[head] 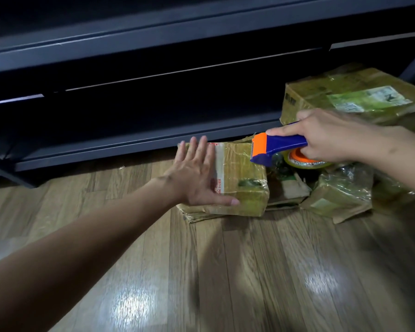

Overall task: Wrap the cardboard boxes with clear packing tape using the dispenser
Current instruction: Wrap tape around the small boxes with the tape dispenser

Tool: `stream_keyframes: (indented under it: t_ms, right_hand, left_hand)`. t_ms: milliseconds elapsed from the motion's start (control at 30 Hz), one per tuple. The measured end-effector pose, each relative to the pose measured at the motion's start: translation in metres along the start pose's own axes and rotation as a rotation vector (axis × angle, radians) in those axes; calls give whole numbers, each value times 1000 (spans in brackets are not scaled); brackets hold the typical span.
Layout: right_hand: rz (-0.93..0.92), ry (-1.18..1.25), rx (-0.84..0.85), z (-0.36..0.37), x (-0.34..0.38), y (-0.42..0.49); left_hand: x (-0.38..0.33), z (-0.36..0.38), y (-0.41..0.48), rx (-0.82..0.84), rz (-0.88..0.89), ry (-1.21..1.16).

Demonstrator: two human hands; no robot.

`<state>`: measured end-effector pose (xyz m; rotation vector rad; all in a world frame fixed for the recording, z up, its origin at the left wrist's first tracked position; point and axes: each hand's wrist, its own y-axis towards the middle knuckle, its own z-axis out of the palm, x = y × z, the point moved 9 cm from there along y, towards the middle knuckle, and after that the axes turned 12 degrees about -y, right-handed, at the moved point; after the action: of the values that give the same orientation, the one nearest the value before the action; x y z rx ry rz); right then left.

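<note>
A small taped cardboard box (244, 178) lies on the wooden floor at the centre. My left hand (197, 173) lies flat over the box's left end with its fingers straight and spread. My right hand (331, 135) grips a blue and orange tape dispenser (276, 147) holding a roll of clear tape (302, 161). The dispenser's orange blade end sits at the box's far right corner. Whether tape runs from it to the box I cannot tell.
A larger box (359, 99) with a green label stands at the back right. A crumpled box (340, 190) and an open one (290, 190) lie right of the small box. A dark low shelf unit (130, 80) runs along the back. Wooden floor (225, 271) fills the foreground.
</note>
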<state>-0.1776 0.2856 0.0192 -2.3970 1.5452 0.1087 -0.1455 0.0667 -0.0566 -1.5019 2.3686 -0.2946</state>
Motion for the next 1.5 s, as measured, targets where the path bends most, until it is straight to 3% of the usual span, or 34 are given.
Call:
stream_keyframes:
  t_ms: [100,400,567,667,833,1100,1267,1367,1500]
  right_hand:
    - [-38,-13,-38,-5,10,2]
    - [-70,-9,-78,-13,14,11]
    - [-62,11,-50,-7,7,11]
    - [-61,11,-52,-6,2,10]
    - [-51,114,-5,14,-1,-8]
    - [-36,137,31,26,0,-29]
    - [-33,154,-126,6,15,-20]
    - [-72,190,-242,-16,20,-19]
    - [-93,124,-295,-57,26,-23]
  left_hand:
    - [-45,4,16,12,118,26]
    - [-60,9,32,44,16,8]
    - [-51,-9,43,13,41,-135]
    - [-52,-3,40,71,45,-56]
    - [-38,-7,16,-18,111,29]
    - [11,-15,-20,-91,69,30]
    - [24,-33,-38,-255,77,-224]
    - [21,-45,-49,-350,187,-475]
    - [18,-45,-59,-476,364,-628]
